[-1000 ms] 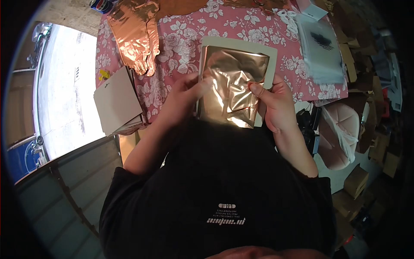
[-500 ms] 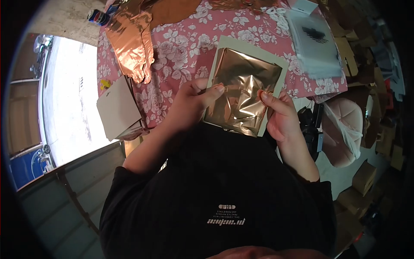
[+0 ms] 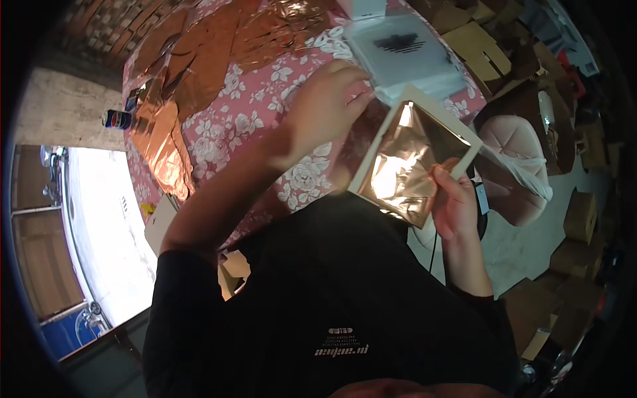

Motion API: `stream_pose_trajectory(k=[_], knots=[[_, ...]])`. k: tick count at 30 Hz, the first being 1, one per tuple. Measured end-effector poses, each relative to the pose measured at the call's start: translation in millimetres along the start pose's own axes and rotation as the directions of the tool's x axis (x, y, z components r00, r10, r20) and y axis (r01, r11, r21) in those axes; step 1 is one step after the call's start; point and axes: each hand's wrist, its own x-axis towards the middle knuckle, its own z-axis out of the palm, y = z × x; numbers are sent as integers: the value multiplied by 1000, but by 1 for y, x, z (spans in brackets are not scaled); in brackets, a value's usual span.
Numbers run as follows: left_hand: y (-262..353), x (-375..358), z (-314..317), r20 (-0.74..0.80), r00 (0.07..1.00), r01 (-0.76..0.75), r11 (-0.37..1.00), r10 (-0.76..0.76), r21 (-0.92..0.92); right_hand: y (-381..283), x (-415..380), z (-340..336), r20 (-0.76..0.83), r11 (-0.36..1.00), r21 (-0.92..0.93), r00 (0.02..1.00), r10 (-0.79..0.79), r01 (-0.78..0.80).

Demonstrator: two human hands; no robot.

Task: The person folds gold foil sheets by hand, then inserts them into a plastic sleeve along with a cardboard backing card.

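Observation:
My right hand [image 3: 454,202] grips the lower right edge of a pale card [image 3: 439,114], thumb on top. Shiny copper-gold foil [image 3: 398,166] covers most of the card, which is tilted above my lap. My left hand [image 3: 325,106] is off the card and over the flowered tablecloth [image 3: 302,176], its thumb and fingers apart and nothing held. Just beyond its fingertips lies a stack of clear plastic bags [image 3: 431,66] with dark print. White loops of cord or tape [image 3: 332,45] are beside the stack.
Large copper foil sheets [image 3: 199,73] spread over the table's far left, one piece [image 3: 162,149] hanging near the edge. A dark can [image 3: 117,119] stands at the left. A white box [image 3: 361,8] sits at the back. Right of the table are a padded chair [image 3: 511,152] and cardboard boxes [image 3: 580,215].
My left hand has let go of the card and moved up toward the plastic bags. The right hand still holds the card, now more tilted. My view has turned right.

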Motion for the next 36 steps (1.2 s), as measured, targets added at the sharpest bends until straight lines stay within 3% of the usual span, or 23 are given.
stream_pose_trajectory(k=[2, 5, 10, 12, 25, 27, 28, 31, 36], knots=[[-8, 45, 25, 51, 899, -431, 861, 434, 268, -11, -8, -15, -72, 998, 16, 996, -57, 58], [-19, 92, 56, 110, 863, -501, 811, 492, 301, -18, -16, -49, -138, 997, 32, 989, -60, 65], [-32, 112, 75, 269, 868, -486, 821, 417, 299, -20, -31, -56, -223, 995, 65, 973, -54, 70], [-34, 110, 76, 233, 912, -392, 886, 338, 247, -18, -32, -60, -229, 995, 68, 972, -53, 70], [-12, 96, 84, 70, 939, -339, 877, 336, 341, -19, -22, -51, -182, 997, 50, 982, -44, 53], [-11, 107, 80, 227, 949, -279, 917, 218, 286, -16, -23, -52, -216, 997, 70, 976, -8, 24], [-11, 109, 79, 226, 950, -276, 918, 216, 286, -14, -23, -56, -216, 997, 68, 976, -6, 21], [-5, 112, 73, 129, 959, -281, 909, 253, 308, -11, -22, -65, -237, 998, 52, 971, -12, 25], [33, 100, 25, -32, 991, -124, 981, 130, 148, -22, -27, -58, -219, 996, 74, 975, -30, 47]])
